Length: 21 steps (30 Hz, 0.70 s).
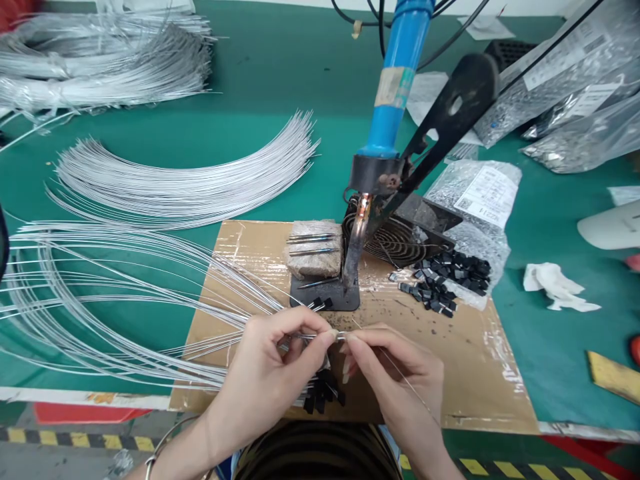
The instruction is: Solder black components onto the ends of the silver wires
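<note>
My left hand (280, 367) is closed around a bundle of thin grey wires (115, 313) that fan out to the left; several wire ends below the hand carry small black components (323, 393). Its thumb and forefinger pinch one wire end. My right hand (395, 373) meets it fingertip to fingertip, pinching a thin solder wire (400, 377) that runs back across the hand. Both hands hover over a taped cardboard sheet (475, 360), just in front of the soldering iron tip (356, 247) on its black stand (325, 293).
The blue-handled soldering iron (400, 73) stands clamped upright beside a sponge block (314, 250) and a coiled holder (395, 237). Loose black components (445, 277) spill from a plastic bag (475, 193). More wire bundles (185, 180) lie on the green table (280, 73). Crumpled tissue (555, 283) lies right.
</note>
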### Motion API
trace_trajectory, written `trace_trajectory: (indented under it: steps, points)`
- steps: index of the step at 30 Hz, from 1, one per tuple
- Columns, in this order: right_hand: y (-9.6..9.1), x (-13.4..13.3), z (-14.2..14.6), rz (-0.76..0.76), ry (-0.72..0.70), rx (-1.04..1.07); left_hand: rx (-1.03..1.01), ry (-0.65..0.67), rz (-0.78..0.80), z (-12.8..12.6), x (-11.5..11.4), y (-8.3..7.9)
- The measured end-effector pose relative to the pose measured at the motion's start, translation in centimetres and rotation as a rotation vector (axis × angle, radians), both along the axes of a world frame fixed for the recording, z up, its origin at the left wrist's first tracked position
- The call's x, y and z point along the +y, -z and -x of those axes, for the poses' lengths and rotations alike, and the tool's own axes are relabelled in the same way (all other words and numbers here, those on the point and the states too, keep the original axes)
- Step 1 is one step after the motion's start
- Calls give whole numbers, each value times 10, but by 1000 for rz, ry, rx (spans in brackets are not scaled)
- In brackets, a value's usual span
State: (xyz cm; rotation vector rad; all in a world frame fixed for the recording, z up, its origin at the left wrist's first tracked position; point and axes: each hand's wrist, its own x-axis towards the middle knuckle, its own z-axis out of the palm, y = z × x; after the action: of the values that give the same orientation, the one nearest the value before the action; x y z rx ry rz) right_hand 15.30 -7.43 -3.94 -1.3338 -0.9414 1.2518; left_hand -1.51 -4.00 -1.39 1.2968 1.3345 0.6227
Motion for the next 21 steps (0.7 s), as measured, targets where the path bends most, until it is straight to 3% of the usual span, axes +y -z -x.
trace_trajectory:
  steps: [9, 21]
  points:
    - [6, 0, 3, 156, -41, 362, -6, -14, -24, -1, -3, 0]
    - [17, -1, 4, 134, -76, 428, 55, 18, -37, -1, -7, 2]
